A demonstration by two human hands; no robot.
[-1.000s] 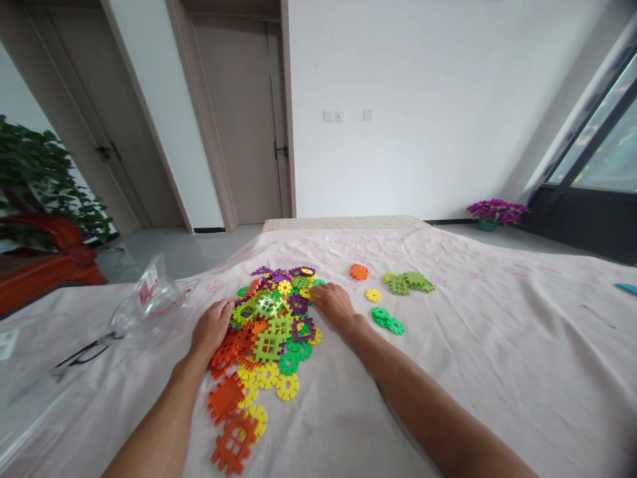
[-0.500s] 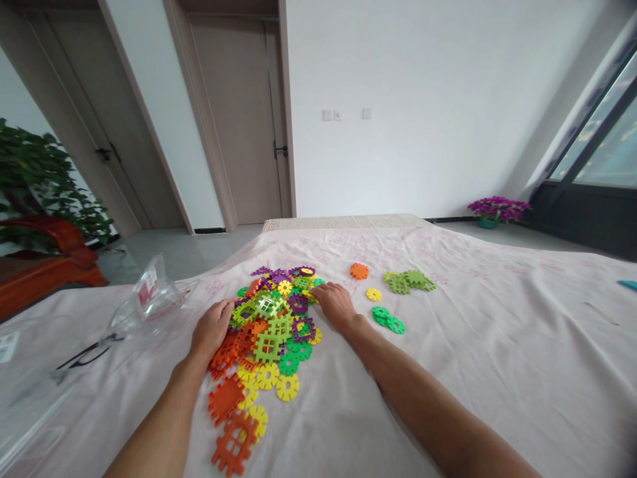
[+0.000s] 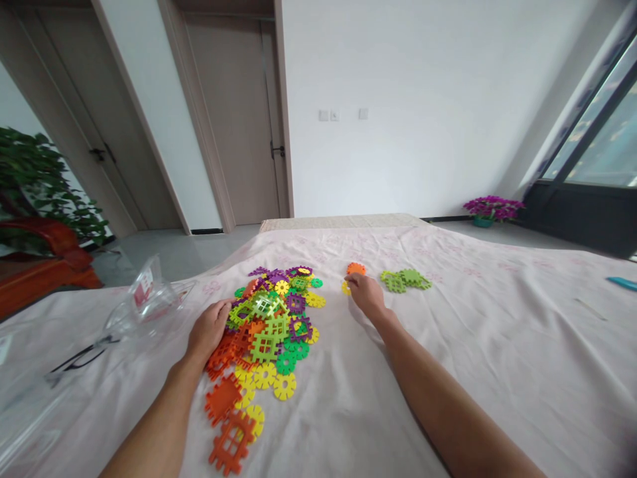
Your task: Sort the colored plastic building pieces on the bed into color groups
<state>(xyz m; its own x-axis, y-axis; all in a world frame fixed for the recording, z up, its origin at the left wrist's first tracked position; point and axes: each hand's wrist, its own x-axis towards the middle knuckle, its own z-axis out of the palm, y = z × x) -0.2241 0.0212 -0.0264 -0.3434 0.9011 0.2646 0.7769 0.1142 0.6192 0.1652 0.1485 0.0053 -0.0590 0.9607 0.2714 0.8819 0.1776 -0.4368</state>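
Note:
My left hand [image 3: 210, 330] rests on its side against the left edge of a pile of plastic building pieces, fingers loosely stretched and not gripping anything. The pile holds light-green window squares [image 3: 265, 346], orange notched squares [image 3: 223, 398], purple squares [image 3: 300, 328] and yellow notched discs [image 3: 284, 385]. To the right of the pile, my right hand [image 3: 367, 293] is closed in a pinch, with a yellow notched disc [image 3: 346, 287] at its fingertips. An orange notched disc [image 3: 355, 268] lies just beyond these fingers. The hand and forearm cover the cloth where other small discs lay.
Light-green pieces [image 3: 405, 279] lie right of my right hand on the pale patterned cloth [image 3: 497, 345]. Clear plastic packaging [image 3: 154, 292] and black-framed glasses [image 3: 84, 356] are at the left. A blue item [image 3: 622, 283] sits near the far right edge.
My right hand has moved right, from the pile to beside the orange disc, with a yellow disc at its fingertips. My left hand stays against the pile.

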